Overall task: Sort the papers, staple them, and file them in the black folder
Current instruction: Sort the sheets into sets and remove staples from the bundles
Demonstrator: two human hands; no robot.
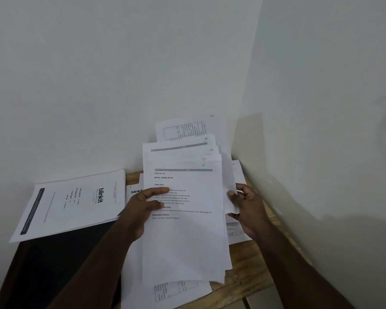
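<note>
A plain, matte off-white wall (120,74) filled the upper two thirds of the frame, meeting a second wall at a corner right of centre. A wooden table (247,284) with visible grain was seen along the lower right. The black folder (60,259), flat and dark with a smooth surface, lay at lower left on the table. A stapled-looking sheaf headed "blinkit" (76,201), rectangular and white, rested partly over the folder's upper edge, at centre left. A fanned stack of white printed sheets (183,230) was held upright at frame centre, its top corners marked by hand S1, S2, S3, S4 in stepped order. More loose sheets (178,291) lay flat beneath it at the bottom centre. The left hand (143,206) gripped the stack's left edge, thumb pressed across the front page, fingers curled behind. The right hand (245,206) pinched the right edge of the rear sheets, fingers curled.
</note>
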